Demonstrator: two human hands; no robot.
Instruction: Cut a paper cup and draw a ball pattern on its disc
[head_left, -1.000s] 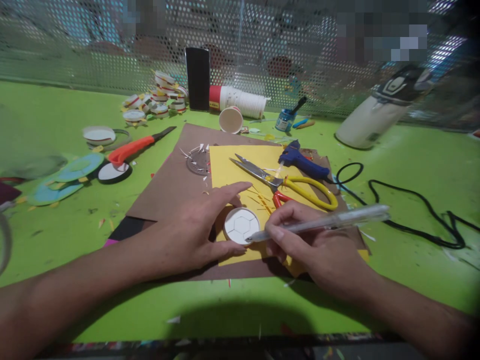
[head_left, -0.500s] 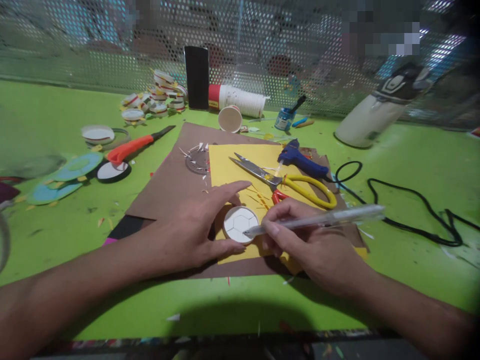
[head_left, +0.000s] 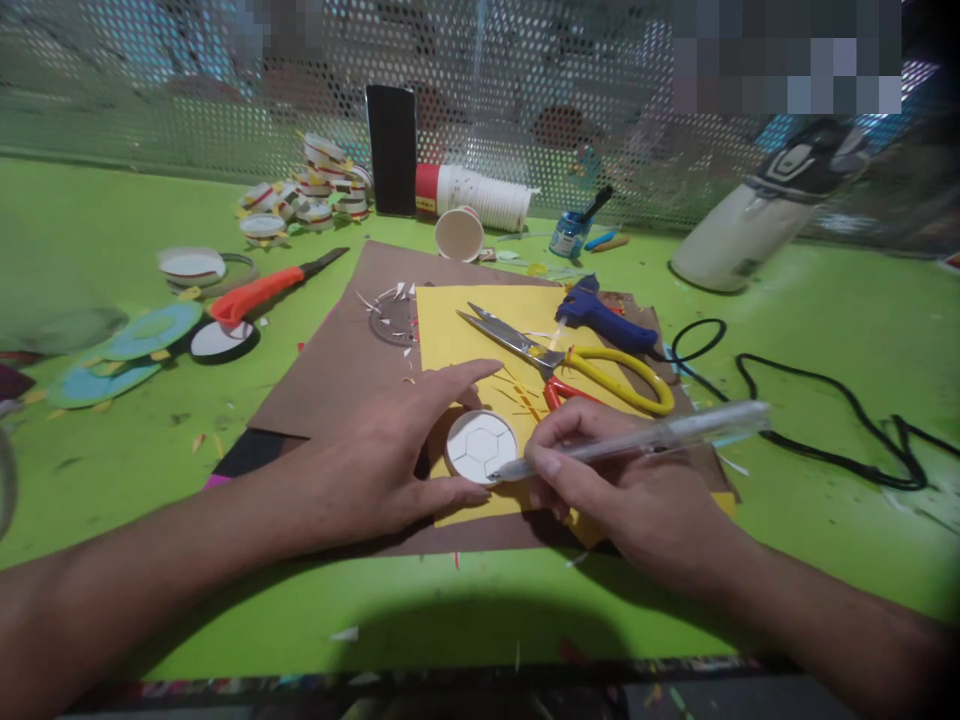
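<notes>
A small round white disc (head_left: 480, 440), marked with a hexagon and lines like a football, lies on the yellow paper (head_left: 450, 340). My left hand (head_left: 390, 455) curves around its left side, thumb at the lower edge and fingers at the upper edge, gripping it. Pinched in my right hand (head_left: 600, 480) is a clear pen (head_left: 645, 436), its tip on the disc near the lower rim. Just beyond my right hand lie scissors (head_left: 540, 350) with yellow and red handles, blades apart. A blue glue gun (head_left: 607, 318) rests behind them.
Brown cardboard (head_left: 315, 350) lies under the paper. Left are an orange-handled knife (head_left: 262, 293) and blue paper rings (head_left: 154, 332). Behind stand a phone (head_left: 391, 150), stacked paper cups (head_left: 480, 198), a paint jar (head_left: 570, 236) and a bottle (head_left: 742, 235). A black cord (head_left: 825, 375) loops at right.
The pen tip has moved slightly down across the disc toward its lower rim, and a short line shows there. My left hand keeps its place around the disc.
</notes>
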